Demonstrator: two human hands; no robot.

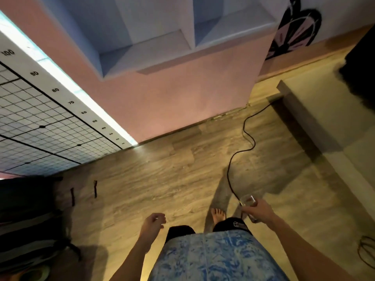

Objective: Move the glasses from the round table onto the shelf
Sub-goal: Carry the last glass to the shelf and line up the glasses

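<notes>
Wood floor (162, 179) fills most of the view, and a person stands on it with one bare foot showing. Ahead, a pink wall (182, 94) holds the shelf (162, 47). The parts of the shelf that show have no glasses in them. A black cable (246, 126) snakes over the floor between the person and the wall. The right grip (259, 209) is wrapped round one clear glass (248, 200), held low by the knee and well apart from the shelf. The left grip (153, 221) hangs loose and holds nothing. The round surface is not in view, so I cannot tell how many glasses are left there. I think this glass is mid-trip: picked up, but not yet set on the shelf.
</notes>
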